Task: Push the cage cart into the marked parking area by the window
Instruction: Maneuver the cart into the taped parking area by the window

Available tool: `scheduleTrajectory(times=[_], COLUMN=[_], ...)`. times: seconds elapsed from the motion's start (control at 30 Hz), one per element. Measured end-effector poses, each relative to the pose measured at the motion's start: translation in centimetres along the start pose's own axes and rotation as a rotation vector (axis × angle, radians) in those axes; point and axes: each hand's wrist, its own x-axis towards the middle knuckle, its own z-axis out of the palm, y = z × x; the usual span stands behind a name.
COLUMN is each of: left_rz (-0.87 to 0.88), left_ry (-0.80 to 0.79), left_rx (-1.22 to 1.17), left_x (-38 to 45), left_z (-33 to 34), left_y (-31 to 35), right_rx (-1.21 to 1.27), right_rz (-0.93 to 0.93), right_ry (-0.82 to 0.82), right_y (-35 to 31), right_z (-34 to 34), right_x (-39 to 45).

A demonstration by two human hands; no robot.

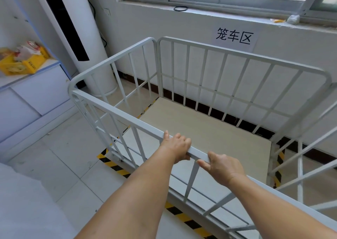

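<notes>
Both hands — left hand (176,145), right hand (221,167) — grip the cage cart (200,85) near rail. Cart sits apparently inside the striped floor tape (114,166), under the wall sign (234,37); air conditioner (80,29) stands just left.

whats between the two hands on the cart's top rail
In the head view, only a short bare stretch of the top rail separates the left hand from the right hand; one vertical bar drops below it.
</notes>
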Motion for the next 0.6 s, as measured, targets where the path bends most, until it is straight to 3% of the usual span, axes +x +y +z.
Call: scheduleTrajectory(times=[0.6], left_rz=[-0.045], left_ry=[0.086], left_rx=[-0.172], left_x=[-0.4], left_z=[0.3], left_y=[-3.0], right_rx=[0.057], right_rz=[0.112], right_ry=[-0.063], right_y=[-1.7], right_z=[-0.9], right_x=[0.0])
